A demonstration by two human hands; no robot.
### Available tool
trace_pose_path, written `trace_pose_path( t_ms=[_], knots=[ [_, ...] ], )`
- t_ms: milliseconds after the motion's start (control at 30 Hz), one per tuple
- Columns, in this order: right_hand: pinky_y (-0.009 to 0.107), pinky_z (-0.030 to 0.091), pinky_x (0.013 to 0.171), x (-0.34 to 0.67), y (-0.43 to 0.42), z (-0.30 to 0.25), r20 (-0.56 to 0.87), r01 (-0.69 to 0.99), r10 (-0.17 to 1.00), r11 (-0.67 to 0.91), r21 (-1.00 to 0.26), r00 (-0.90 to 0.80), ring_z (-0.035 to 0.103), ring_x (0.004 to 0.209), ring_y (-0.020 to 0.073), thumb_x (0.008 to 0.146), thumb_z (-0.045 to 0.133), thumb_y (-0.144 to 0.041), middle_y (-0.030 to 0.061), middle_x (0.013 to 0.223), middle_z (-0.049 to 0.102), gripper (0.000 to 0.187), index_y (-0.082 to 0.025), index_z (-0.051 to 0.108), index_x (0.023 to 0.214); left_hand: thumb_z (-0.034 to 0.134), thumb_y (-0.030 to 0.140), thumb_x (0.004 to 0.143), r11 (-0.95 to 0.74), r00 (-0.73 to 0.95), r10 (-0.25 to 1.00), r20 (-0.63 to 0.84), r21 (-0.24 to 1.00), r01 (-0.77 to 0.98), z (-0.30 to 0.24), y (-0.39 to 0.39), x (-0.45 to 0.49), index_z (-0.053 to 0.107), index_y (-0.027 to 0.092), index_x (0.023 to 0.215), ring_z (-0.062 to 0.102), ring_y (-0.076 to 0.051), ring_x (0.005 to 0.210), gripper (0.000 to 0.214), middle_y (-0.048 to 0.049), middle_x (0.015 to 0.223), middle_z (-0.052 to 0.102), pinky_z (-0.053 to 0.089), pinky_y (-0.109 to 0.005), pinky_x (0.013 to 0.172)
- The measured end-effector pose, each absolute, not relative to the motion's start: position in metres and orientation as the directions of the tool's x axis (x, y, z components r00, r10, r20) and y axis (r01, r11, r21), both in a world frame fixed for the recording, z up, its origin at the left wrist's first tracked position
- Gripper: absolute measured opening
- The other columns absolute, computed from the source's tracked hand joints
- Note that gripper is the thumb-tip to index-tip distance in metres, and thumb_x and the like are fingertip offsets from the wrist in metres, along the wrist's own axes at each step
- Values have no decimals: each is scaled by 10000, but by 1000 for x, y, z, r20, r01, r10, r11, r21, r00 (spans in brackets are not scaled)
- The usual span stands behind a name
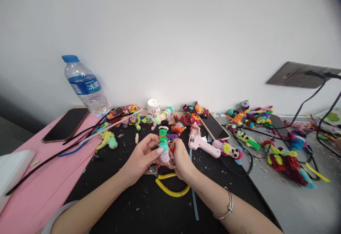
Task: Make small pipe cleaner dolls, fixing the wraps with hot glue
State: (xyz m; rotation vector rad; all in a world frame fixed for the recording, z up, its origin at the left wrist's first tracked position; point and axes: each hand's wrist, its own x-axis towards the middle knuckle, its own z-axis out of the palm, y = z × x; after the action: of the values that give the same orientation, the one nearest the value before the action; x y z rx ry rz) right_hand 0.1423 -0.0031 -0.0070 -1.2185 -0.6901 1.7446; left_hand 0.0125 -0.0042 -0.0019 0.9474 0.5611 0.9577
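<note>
Both my hands meet over the black mat [138, 205] and hold one small pipe-cleaner figure [163, 142] upright. It has a black top, green and blue bands and a pale pink base, with a purple coil sticking out to the right. My left hand [141, 157] pinches its lower body with thumb and fingers. My right hand [181, 159] grips the right side, near a small red piece. A silver bangle [228, 205] sits on my right wrist.
A pink glue gun [201, 144] lies just right of my hands, a yellow pipe cleaner [170, 190] below them. Several finished figures line the wall. A water bottle [84, 86] and a phone [65, 124] sit on the pink sheet at left. Cables and another phone [214, 126] lie right.
</note>
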Motion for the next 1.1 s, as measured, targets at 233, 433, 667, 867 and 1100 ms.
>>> trace_pose_path(
  t_ms=[233, 433, 667, 867, 1100],
  knots=[
    [202, 82, 337, 142, -3, -9, -450, -342, 885, -462, -818, -120, 221, 298, 69, 882, 234, -348, -53, 366, 281, 425, -217, 319, 487, 597, 190, 827, 236, 489, 872, 3, 873, -426, -4, -2, 13, 474, 189, 884, 616, -98, 675, 136, 22, 842, 570, 553, -256, 618],
    [211, 80, 336, 145, -3, -9, -400, -390, 894, -448, -805, -202, 173, 299, 62, 877, 215, -495, -57, 348, 248, 520, -214, 312, 451, 596, 202, 827, 237, 497, 868, 2, 877, -418, -3, -4, 12, 467, 191, 887, 622, -110, 675, 142, 14, 840, 587, 548, -261, 613],
    [216, 95, 324, 145, -2, -11, -363, -398, 906, -422, -814, -218, 190, 288, 62, 851, 255, -589, -55, 332, 250, 564, -219, 296, 427, 601, 201, 821, 246, 500, 866, -3, 874, -419, 0, -4, 13, 467, 190, 879, 625, -119, 660, 146, 16, 814, 586, 545, -268, 603],
    [213, 114, 327, 145, -3, -9, -402, -347, 897, -442, -827, -184, 164, 314, 63, 843, 246, -463, -62, 355, 259, 458, -221, 298, 458, 611, 200, 812, 241, 495, 869, 5, 868, -434, -2, -4, 13, 474, 188, 878, 617, -115, 651, 153, 19, 816, 580, 545, -267, 599],
    [210, 92, 342, 143, -3, -10, -398, -339, 904, -427, -838, -155, 185, 308, 67, 839, 235, -392, -58, 342, 260, 436, -221, 300, 443, 602, 208, 822, 235, 495, 869, 1, 879, -415, -2, -5, 13, 467, 191, 881, 614, -109, 650, 149, 25, 815, 574, 542, -262, 598]
  ],
)
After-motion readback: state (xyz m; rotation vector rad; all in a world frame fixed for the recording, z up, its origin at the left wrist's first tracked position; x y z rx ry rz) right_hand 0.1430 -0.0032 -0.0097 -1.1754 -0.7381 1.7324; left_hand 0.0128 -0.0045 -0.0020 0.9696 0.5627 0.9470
